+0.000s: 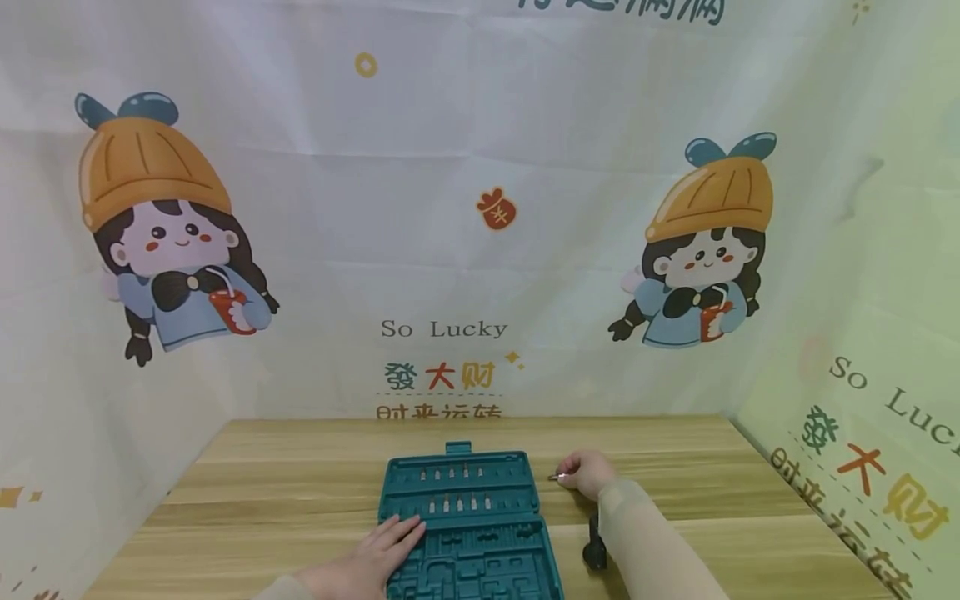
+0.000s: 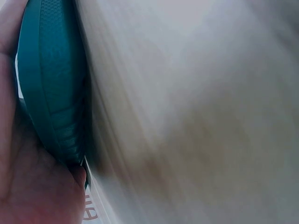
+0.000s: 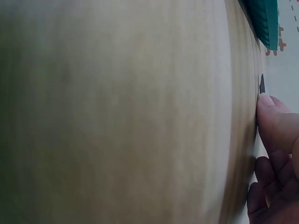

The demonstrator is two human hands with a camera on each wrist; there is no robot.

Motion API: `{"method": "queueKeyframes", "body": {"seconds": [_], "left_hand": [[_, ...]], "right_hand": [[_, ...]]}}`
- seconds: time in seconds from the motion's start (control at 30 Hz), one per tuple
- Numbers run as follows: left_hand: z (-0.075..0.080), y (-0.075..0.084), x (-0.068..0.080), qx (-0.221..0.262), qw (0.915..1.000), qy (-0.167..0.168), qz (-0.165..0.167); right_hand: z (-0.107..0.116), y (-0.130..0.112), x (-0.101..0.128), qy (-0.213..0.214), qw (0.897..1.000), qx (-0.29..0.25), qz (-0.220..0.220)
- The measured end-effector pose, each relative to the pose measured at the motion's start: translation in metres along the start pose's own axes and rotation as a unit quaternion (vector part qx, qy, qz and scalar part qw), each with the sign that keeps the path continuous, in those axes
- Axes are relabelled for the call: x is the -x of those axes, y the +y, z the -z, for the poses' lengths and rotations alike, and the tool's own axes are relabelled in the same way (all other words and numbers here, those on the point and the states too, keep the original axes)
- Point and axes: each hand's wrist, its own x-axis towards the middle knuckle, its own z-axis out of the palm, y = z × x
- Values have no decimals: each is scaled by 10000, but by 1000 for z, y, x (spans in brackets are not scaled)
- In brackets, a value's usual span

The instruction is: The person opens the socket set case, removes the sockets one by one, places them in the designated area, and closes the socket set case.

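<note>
A teal plastic tool case (image 1: 480, 527) lies open on the wooden table, with its hinge running across. My left hand (image 1: 378, 552) rests on the case's left edge near the hinge, fingers extended over the rim. In the left wrist view the palm (image 2: 42, 186) lies against the side of the case (image 2: 56, 93). To the right of the case, my right hand (image 1: 588, 475) pinches a small metal screwdriver bit (image 1: 555, 477) between thumb and fingers, low over the table. In the right wrist view, the dark tip of the bit (image 3: 262, 84) sticks out beyond the thumb.
Two rows of bits (image 1: 459, 503) stand in the far half of the case; the near half has moulded recesses. A black tool-like object (image 1: 595, 550) lies by my right forearm, partly hidden. A printed cloth (image 1: 450, 250) hangs behind and beside the wooden table (image 1: 300, 475).
</note>
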Motion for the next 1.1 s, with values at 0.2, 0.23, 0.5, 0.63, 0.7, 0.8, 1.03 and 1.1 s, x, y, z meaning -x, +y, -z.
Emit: {"method": "queueKeyframes", "body": {"seconds": [0.2, 0.23, 0.5, 0.63, 0.7, 0.8, 1.03, 1.1], "left_hand": [[-2, -2, 0, 45, 10000, 57, -50], [-2, -2, 0, 32, 10000, 62, -42], [0, 3, 1, -65, 10000, 5, 19], [-1, 2, 0, -80, 10000, 24, -2], [-2, 1, 1, -70, 10000, 36, -24], [-2, 1, 0, -131, 9999, 47, -69], [0, 6, 1, -101, 9999, -1, 30], [0, 7, 1, -57, 10000, -2, 70]], "right_hand": [[-4, 4, -1, 49, 10000, -68, -19], [-4, 4, -1, 56, 9999, -90, -19], [-4, 3, 2, 71, 9993, -355, -67], [-3, 3, 3, 104, 9993, -328, -146], [-2, 3, 4, 117, 9994, -314, -118], [-1, 3, 4, 136, 9994, -293, -105], [1, -14, 6, 111, 9974, -680, -209], [-3, -25, 5, 71, 9962, -849, -157]]}}
